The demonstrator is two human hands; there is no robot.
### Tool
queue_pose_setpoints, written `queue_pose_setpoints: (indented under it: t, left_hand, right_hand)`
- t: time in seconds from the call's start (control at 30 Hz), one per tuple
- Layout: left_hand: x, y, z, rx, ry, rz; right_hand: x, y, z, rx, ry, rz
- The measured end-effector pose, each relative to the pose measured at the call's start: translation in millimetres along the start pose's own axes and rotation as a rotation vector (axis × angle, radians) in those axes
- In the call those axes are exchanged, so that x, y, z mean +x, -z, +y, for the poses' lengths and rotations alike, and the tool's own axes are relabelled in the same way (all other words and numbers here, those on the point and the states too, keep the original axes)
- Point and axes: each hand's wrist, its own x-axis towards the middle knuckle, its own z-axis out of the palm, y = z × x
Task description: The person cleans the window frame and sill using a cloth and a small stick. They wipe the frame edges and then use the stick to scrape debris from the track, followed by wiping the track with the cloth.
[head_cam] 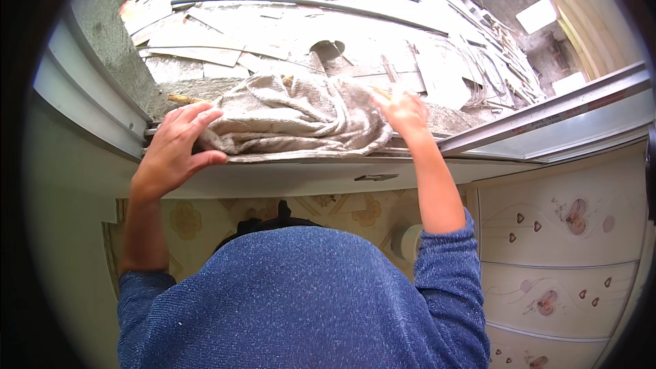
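A bunched, damp-looking grey-beige cloth lies in folds across the window sill and its sliding track. At its left end is my left hand, its thumb apart from the fingers and its fingertips against the cloth's edge. My right hand is at the cloth's right end, blurred and washed out by bright light. Whether its fingers grip the fabric cannot be made out. A yellowish stick pokes out beyond the cloth near my left fingers; the rest of it is hidden.
A sliding window sash stands at the right, and a white window frame at the left. Outside lie a long dark pipe, boards and loose wire. Below right is a cabinet with heart-patterned drawers.
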Motion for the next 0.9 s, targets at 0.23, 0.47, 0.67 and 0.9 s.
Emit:
queue_pose_setpoints:
  t: [0.23, 0.47, 0.67, 0.9]
  left_hand:
    - [-2, -34, -9, 0.077, -0.061, 0.107]
    - [8, -39, 4, -0.049, -0.145, 0.129]
    - [13, -45, -5, -0.175, -0.082, 0.227]
    - [4, -51, 2, 0.174, 0.016, 0.290]
  right_hand:
    - [-25, 50, 7, -0.236, -0.136, 0.195]
    - [-76, 58, 41, -0.401, -0.001, 0.123]
    - [-82, 33, 45, -0.382, 0.079, 0.072]
    - [-63, 14, 40, -0.571, 0.193, -0.131]
